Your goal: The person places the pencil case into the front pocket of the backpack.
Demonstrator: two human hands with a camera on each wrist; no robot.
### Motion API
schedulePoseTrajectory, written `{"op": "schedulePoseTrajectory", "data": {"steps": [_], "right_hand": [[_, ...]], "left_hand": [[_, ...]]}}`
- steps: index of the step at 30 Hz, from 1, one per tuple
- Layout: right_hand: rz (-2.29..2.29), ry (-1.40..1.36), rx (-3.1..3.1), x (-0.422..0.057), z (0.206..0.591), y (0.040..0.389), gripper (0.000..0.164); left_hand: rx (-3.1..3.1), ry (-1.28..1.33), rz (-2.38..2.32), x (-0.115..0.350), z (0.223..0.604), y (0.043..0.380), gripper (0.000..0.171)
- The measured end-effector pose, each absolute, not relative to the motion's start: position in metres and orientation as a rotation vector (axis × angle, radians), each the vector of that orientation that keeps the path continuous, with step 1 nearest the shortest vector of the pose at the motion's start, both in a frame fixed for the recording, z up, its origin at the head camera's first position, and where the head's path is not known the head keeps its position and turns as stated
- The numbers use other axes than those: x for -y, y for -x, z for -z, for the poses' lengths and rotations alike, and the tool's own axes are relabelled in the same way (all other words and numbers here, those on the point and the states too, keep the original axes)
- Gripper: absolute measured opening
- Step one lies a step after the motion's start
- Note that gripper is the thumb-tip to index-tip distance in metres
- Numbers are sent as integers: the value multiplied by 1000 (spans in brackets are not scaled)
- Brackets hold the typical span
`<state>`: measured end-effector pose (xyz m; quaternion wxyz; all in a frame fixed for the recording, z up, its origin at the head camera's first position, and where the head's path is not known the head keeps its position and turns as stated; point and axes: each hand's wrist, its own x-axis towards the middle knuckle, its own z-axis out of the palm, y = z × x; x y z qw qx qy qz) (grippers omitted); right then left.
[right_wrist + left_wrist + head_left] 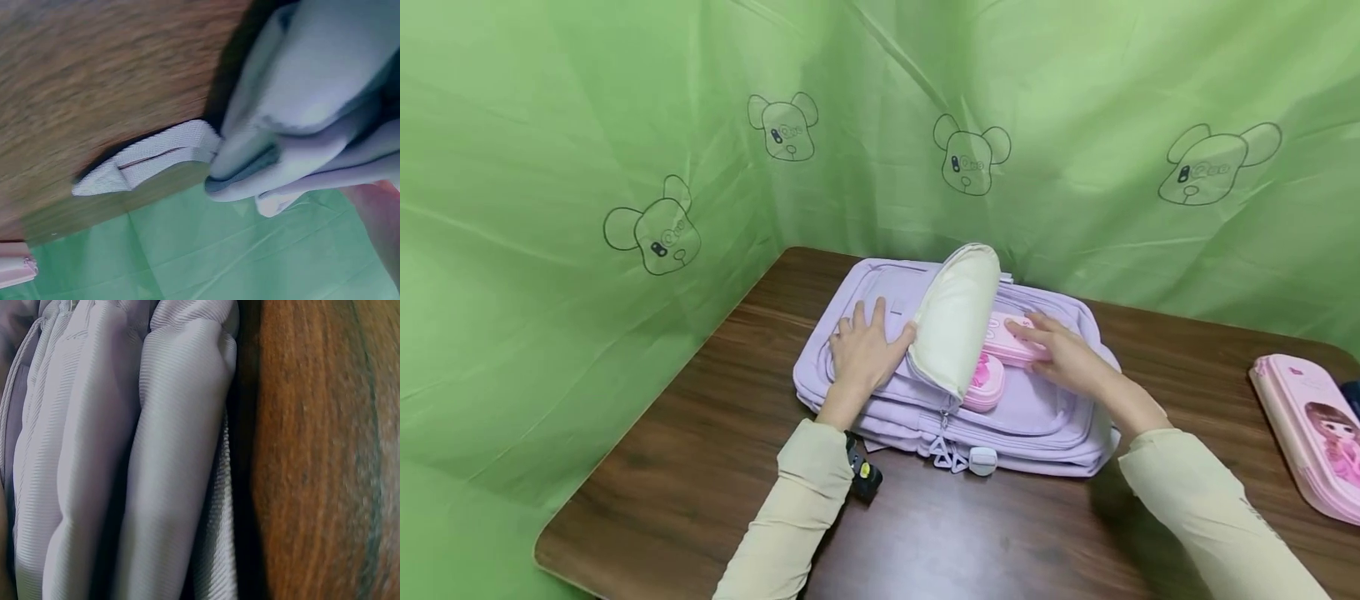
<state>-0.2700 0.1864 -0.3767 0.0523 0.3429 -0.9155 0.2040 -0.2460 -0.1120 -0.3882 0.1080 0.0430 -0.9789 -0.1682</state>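
Observation:
A lilac backpack [1037,412] lies flat on the table, its front flap [958,325] folded up with the cream lining showing. My left hand [861,354] rests on the bag's left part with spread fingers, its thumb against the flap's edge. On the right, my right hand [1067,358] grips a pink pencil case [1006,337] by its right end, over the bag. Part of another pink case [988,387] shows below it, partly under the flap. The left wrist view holds only the bag's padded side [169,425]; the right wrist view shows the bag's fabric [325,69].
A pink pencil case with a doll picture [1303,425] lies at the table's right, a dark item [1351,396] beside it. A webbing strap [156,150] sticks out from the bag. Green curtain [880,192] surrounds the wooden table [700,467] behind and left.

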Motion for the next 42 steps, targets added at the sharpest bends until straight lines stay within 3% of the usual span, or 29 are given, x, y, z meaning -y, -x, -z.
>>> {"op": "schedulePoseTrajectory", "data": {"steps": [15,24,42], "right_hand": [[-596,-1025,2791,-192,385,261,69],[-723,-595,2816,-192,392,256,67],[-626,-615,2796,-182,379,253,58]], "left_hand": [[2869,-134,520,111,405,240,77],[2866,-112,563,117,405,239,78],[2806,-89,548,109,394,238,76]]}}
